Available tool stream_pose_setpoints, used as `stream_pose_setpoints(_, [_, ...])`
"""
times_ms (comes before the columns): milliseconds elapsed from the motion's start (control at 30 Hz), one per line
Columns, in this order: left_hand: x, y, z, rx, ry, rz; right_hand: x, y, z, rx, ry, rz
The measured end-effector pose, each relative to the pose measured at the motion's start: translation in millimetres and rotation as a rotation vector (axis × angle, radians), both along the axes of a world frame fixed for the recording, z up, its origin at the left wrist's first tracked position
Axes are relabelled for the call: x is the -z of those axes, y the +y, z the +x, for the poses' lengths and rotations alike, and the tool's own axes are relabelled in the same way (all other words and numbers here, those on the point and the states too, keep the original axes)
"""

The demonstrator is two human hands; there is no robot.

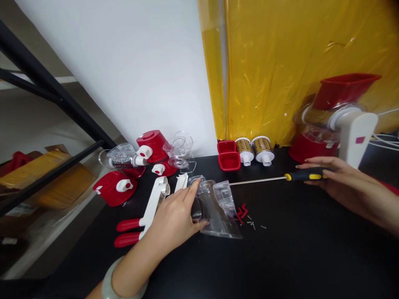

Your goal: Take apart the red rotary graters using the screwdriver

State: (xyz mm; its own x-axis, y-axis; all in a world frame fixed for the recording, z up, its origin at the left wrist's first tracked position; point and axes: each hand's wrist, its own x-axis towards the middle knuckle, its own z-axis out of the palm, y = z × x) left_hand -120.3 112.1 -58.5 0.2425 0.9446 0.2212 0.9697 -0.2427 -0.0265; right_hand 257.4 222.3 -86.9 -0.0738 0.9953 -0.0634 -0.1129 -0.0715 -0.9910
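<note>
A clear plastic grater body lies on its side on the black table, and my left hand is closed around its left end. In my right hand is a screwdriver with a black and yellow handle, held level. Its long shaft points left, and the tip reaches the clear body's right side; whether it sits in a screw cannot be seen. Just right of the body lie small red plastic pieces and several small screws.
White crank handles with red grips lie left of my left hand. Behind are red bases, clear parts, red hoppers and metal grater drums. An assembled grater stands at right; a shelf frame is at left.
</note>
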Motion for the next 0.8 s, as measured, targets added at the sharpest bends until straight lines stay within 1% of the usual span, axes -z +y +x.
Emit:
stream_pose_setpoints(100, [0.0,-0.3,0.0,0.003,-0.005,0.002,4.3,4.5,1.9,0.052,-0.146,-0.009])
stream_pose_setpoints(167, [0.1,-0.1,0.1,0.009,-0.007,0.005,3.0,4.7,2.7,0.061,-0.309,0.013])
stream_pose_setpoints(233, [0.4,0.1,-0.2,0.010,-0.007,0.008,0.2,3.1,2.4,0.053,-0.406,0.052])
stream_pose_setpoints(300, [1.0,0.2,-1.0,0.009,-0.008,0.013,-1.3,1.3,1.0,0.061,-0.350,0.056])
stream_pose_setpoints(467, [2.9,0.6,-3.0,-0.002,-0.012,0.010,0.3,0.6,-2.2,0.069,-0.029,-0.053])
stream_pose_setpoints(567, [2.7,0.9,-2.7,-0.001,-0.014,0.001,1.2,2.0,-0.4,0.058,0.055,-0.075])
stream_pose_setpoints(633, [1.9,1.0,-2.1,-0.007,-0.014,-0.005,2.5,3.1,2.1,0.030,0.039,-0.085])
stream_pose_setpoints(700, [1.0,1.1,-1.7,-0.013,-0.012,-0.009,4.1,3.9,4.1,0.019,-0.044,-0.109])
stream_pose_setpoints(800, [0.2,1.1,-1.7,-0.010,-0.011,-0.012,5.8,4.4,4.6,0.056,-0.189,-0.097])
